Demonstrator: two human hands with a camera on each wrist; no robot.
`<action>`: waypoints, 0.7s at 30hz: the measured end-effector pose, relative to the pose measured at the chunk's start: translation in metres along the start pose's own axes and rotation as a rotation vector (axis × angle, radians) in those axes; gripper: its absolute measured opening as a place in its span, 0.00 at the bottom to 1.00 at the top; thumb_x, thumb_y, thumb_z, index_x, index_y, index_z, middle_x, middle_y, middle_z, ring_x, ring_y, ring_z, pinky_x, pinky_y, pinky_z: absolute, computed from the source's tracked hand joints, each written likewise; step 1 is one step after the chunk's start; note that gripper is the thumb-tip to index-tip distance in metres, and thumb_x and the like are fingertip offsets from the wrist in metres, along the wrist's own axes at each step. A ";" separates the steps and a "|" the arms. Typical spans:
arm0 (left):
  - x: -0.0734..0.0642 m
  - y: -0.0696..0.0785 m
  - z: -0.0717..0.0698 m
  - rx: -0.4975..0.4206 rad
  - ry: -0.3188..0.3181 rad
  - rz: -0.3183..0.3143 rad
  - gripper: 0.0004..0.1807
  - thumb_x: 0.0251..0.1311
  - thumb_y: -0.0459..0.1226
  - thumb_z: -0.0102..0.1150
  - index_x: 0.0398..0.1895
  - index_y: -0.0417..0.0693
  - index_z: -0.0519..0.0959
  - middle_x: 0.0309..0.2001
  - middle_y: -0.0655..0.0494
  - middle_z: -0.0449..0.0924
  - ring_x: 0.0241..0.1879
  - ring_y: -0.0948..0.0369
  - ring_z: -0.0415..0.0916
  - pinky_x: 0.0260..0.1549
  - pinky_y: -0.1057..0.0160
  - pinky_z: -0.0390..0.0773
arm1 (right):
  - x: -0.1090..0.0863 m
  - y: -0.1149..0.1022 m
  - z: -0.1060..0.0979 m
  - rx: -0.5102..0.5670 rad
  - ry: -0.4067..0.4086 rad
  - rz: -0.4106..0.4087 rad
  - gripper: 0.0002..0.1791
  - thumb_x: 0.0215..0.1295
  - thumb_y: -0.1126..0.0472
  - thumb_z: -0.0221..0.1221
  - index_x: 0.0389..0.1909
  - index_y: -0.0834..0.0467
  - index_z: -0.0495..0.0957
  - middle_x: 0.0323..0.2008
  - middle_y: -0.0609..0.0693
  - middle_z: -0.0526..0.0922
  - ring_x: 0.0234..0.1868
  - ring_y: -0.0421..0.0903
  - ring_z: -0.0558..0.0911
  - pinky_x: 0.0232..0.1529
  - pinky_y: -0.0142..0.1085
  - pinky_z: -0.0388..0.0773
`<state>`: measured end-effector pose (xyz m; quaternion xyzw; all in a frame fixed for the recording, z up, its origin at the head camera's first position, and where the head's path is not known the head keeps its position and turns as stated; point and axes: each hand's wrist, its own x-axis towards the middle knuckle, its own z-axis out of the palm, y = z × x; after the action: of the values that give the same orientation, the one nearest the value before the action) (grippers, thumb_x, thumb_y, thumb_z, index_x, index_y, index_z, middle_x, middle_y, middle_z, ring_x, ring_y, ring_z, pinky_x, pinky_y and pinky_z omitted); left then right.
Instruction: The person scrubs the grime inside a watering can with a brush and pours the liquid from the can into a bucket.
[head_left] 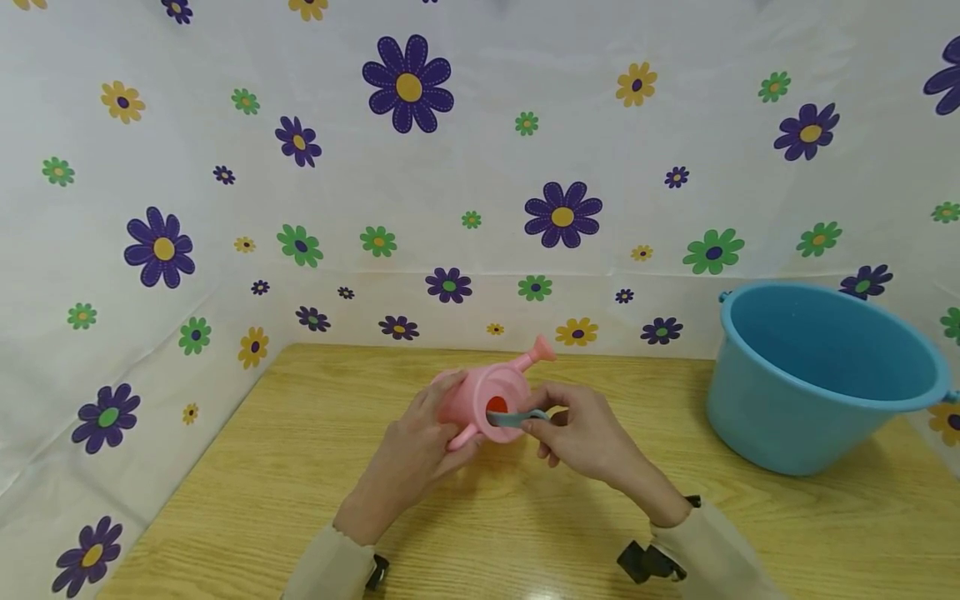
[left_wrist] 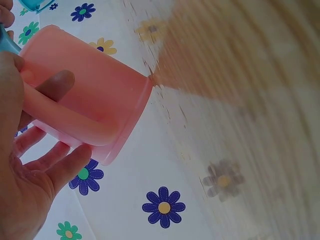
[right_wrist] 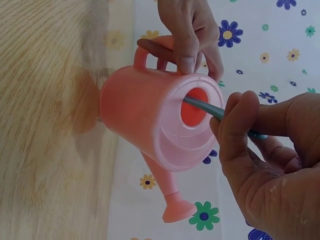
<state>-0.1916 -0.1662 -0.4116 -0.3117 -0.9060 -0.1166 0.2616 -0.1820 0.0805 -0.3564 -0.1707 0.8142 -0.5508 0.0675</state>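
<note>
A pink watering can [head_left: 471, 398] leans toward me, its round top opening facing me and its base edge right at the table. My left hand [head_left: 420, 437] grips it by the looped handle [left_wrist: 70, 117], with a finger passing through the loop in the right wrist view. Between thumb and fingers, my right hand [head_left: 585, 429] pinches a slim blue-grey handled tool [right_wrist: 204, 106]. Its far end goes into the opening and is hidden inside the can, so I cannot tell its kind. The spout [right_wrist: 162, 175] with its flared rose points away to the right in the head view.
A large light-blue bucket [head_left: 787, 425] stands on the wooden table [head_left: 300, 483] at the right. White cloth [head_left: 480, 167] printed with purple, green and yellow flowers hangs behind and along the left side. Dark straps circle both wrists.
</note>
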 end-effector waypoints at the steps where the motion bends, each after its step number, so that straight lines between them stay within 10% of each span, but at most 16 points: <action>1: 0.000 0.000 0.000 0.003 0.001 0.001 0.23 0.65 0.48 0.65 0.14 0.48 0.79 0.70 0.48 0.67 0.68 0.49 0.71 0.39 0.59 0.90 | 0.000 0.000 -0.001 -0.004 -0.001 -0.002 0.04 0.67 0.69 0.64 0.41 0.61 0.82 0.32 0.54 0.82 0.19 0.44 0.79 0.21 0.35 0.83; 21: 0.000 0.001 -0.001 -0.012 -0.014 -0.023 0.23 0.66 0.49 0.64 0.14 0.48 0.79 0.70 0.49 0.66 0.69 0.49 0.70 0.41 0.58 0.90 | -0.006 -0.007 -0.012 -0.009 0.003 0.000 0.04 0.67 0.69 0.64 0.41 0.61 0.83 0.30 0.54 0.82 0.19 0.44 0.79 0.20 0.33 0.81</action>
<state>-0.1906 -0.1660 -0.4102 -0.3035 -0.9107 -0.1228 0.2520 -0.1783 0.0910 -0.3456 -0.1702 0.8169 -0.5472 0.0655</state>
